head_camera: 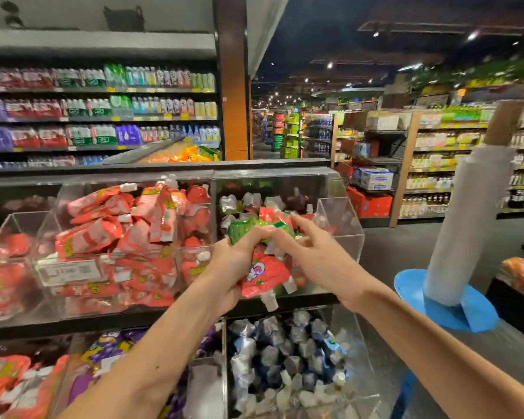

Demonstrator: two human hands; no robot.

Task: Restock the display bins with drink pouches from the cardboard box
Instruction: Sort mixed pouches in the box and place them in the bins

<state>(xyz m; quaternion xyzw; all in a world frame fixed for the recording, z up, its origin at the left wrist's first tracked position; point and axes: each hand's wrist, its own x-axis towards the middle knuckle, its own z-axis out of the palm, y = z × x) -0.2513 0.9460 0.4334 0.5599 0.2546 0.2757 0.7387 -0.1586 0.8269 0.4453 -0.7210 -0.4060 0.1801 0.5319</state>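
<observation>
Pouches [263, 273] of soft, glossy red and green foil look light but slippery, bunched in my left hand's [224, 267] curled fingers just before the clear acrylic bin [345, 228], my right hand's [315, 258] fingers loosely spread against them; I'd pinch near the stiff white spouts.

Price label [70, 271] on the red-pouch bin's [50, 220] front edge is a blur, digits unreadable. Left hand [229, 267] wraps over much of the green pouch [242, 229] and red pouches [263, 275]. Right hand's [312, 252] grip: can't tell. Silver-blue pouch bin [360, 346] runs off the bottom edge.
</observation>
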